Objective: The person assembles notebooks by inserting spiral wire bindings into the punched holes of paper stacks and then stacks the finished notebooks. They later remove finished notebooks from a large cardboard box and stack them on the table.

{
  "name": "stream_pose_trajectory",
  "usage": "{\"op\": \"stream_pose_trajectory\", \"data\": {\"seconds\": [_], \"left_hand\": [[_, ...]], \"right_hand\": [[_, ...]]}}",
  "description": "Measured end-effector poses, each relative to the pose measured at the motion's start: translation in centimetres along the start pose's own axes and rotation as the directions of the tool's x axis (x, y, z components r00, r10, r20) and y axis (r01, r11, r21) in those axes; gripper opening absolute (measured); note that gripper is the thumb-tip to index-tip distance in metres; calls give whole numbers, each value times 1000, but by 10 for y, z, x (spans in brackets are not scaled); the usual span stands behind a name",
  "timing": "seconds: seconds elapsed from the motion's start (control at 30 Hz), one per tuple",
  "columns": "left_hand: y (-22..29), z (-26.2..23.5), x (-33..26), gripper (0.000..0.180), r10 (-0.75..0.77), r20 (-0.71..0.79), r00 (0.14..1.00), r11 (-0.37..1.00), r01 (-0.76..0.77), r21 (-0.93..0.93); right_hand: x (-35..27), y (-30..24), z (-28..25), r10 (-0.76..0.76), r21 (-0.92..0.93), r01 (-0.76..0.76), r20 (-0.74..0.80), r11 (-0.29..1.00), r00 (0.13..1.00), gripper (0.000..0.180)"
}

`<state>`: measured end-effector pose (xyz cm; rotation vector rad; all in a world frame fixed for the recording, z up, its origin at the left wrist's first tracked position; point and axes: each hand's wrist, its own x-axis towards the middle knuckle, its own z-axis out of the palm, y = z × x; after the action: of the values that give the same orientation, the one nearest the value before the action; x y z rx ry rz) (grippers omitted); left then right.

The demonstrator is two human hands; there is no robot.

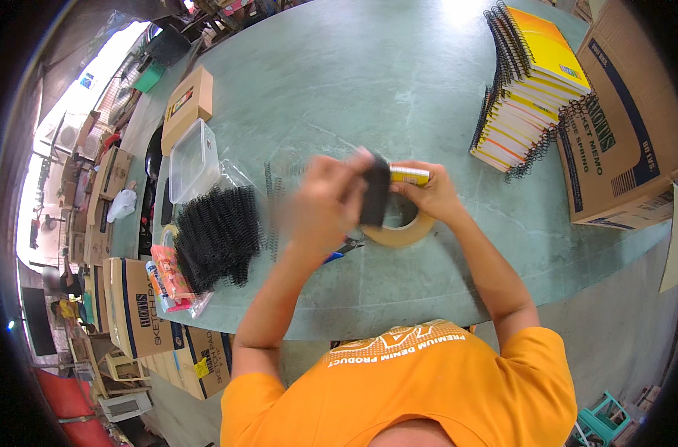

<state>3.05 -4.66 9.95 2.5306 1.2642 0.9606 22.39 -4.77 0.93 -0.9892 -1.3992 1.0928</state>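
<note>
Over the middle of the green table, my right hand (433, 195) is closed on a small yellow notebook (410, 176), thumb below its edge. Against the notebook's left side is a dark, blurred shape (374, 191); I cannot make out whether it is a cover or a wire binding. My left hand (328, 195) is right beside this shape, its fingers smeared by motion, so their grip does not show. Under my hands lies a roll of tan tape (398, 233), with blue-handled pliers (343, 250) to its left. A pile of black spiral coils (218, 235) lies farther left.
Spiral notebooks with yellow covers (551, 45) are stacked at the far right, beside a large brown carton (622, 134). On the left stand a clear plastic box (192, 164) and a small cardboard box (190, 104). Orange-and-blue packets (171, 276) lie by the table's edge (294, 332).
</note>
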Motion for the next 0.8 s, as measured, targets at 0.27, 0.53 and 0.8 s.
{"op": "stream_pose_trajectory", "data": {"seconds": [0.27,0.53,0.8], "left_hand": [[11,5,3,40,-21,21,1000,991,24,-133],[12,8,2,37,-12,-12,1000,972,9,-236],[22,30,-39,35,176,83,981,962,-154,-226]], "right_hand": [[-1,-1,1,53,39,-53,3,998,999,29],[-1,-1,-2,39,51,-41,36,998,999,29],[3,-8,-4,77,79,-73,-48,994,996,25]]}}
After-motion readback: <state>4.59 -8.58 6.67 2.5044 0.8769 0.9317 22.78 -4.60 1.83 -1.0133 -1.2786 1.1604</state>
